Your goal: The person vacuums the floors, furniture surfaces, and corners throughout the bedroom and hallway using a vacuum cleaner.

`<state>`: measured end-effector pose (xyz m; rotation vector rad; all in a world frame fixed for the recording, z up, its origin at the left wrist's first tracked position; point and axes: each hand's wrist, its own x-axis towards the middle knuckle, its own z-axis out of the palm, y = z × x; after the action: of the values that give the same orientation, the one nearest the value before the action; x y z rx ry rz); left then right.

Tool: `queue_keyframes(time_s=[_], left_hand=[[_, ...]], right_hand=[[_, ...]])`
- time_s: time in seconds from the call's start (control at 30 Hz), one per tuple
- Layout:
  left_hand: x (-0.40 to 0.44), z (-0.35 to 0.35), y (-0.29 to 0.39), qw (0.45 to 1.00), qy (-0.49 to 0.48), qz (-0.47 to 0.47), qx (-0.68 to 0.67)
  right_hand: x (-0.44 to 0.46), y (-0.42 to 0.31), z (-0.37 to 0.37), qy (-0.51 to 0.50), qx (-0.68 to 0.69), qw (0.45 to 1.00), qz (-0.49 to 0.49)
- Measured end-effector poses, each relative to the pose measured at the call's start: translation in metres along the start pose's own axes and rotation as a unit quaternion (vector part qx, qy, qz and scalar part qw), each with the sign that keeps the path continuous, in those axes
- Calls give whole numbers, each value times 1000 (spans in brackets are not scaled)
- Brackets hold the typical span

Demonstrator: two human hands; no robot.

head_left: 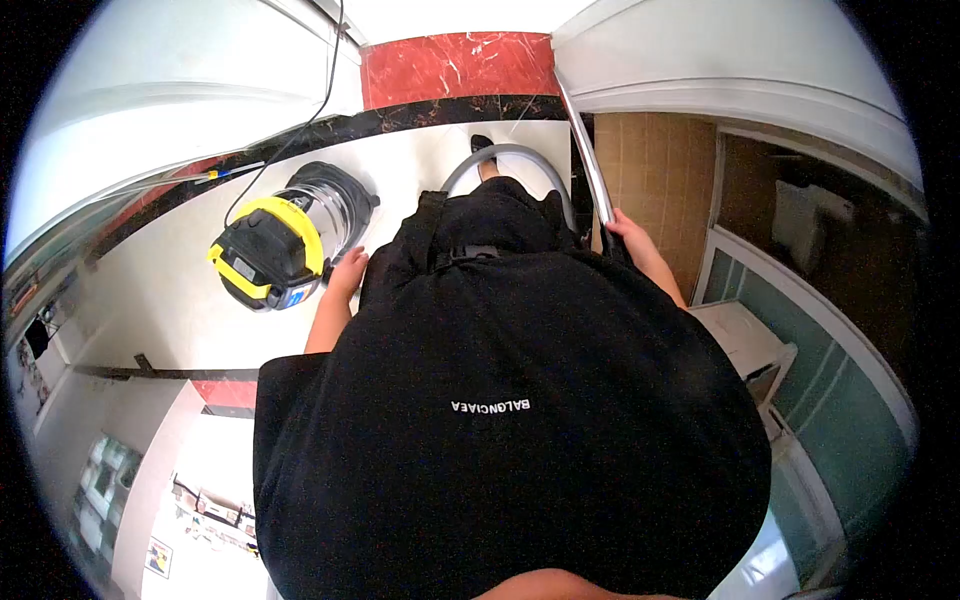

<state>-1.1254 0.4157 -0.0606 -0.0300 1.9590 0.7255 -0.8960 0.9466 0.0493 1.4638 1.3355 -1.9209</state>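
Note:
On the right, my right hand [622, 228] is closed round the lower part of a shiny metal vacuum tube [590, 155], which slants up to the red marble strip. A grey hose [535, 155] curves past my foot and is partly hidden by my black clothes. My left hand [350, 270] hangs at my left side, just right of a yellow and black vacuum cleaner [268, 250]; its fingers are bunched and too small to make out clearly. No object shows in that hand.
A black cord [325, 95] runs down to the vacuum cleaner. Red marble [455, 72] lies ahead between white panels. Brown tiles [650, 170] and a small pale stand [740, 335] are on the right. Furnishings show at the lower left.

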Motion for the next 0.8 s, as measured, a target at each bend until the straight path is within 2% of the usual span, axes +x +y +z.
queue_keyframes(time_s=[0.03, 0.1, 0.17, 0.23, 0.3, 0.37, 0.43, 0.47, 0.5, 0.57, 0.7, 0.73, 0.77, 0.8], left_hand=[[0, -2, 10, 1000, 4, 5, 0], [5, -5, 23, 1000, 6, 13, 0], [7, -9, 31, 1000, 5, 28, 5], [6, -17, 43, 999, -17, 42, 3], [5, -25, 49, 993, -41, 79, 74], [18, -29, 26, 990, -53, 76, 103], [17, -35, 19, 997, -64, 49, 21], [13, -42, 25, 992, -71, 45, 95], [19, -47, 17, 990, -76, 52, 103], [44, -58, -10, 971, -122, 71, 194], [28, -75, 41, 945, -107, 77, 299], [39, -76, 40, 941, -92, 107, 307], [61, -77, 25, 965, -91, 89, 227], [65, -76, 37, 965, -82, 114, 220]], right_hand=[[-4, 15, 2, 4, 1, 1000, 1], [-9, 43, 5, -57, 33, 997, -33], [-6, 64, 10, -37, 26, 998, -38], [-23, 57, 34, 47, 12, 999, -8], [-37, 62, 49, 56, 57, 997, -18], [-48, 77, 54, 71, 86, 994, -3], [-73, 86, 67, 108, 105, 988, -19], [-78, 99, 69, 117, 117, 986, -23], [-80, 111, 70, 124, 128, 984, -26], [-85, 119, 77, 161, 95, 981, -55], [-85, 105, 87, 137, 9, 990, -22], [-83, 109, 87, 156, -16, 987, -44], [-79, 114, 85, 175, -43, 981, -66], [-66, 133, 79, 204, -65, 973, -82]])
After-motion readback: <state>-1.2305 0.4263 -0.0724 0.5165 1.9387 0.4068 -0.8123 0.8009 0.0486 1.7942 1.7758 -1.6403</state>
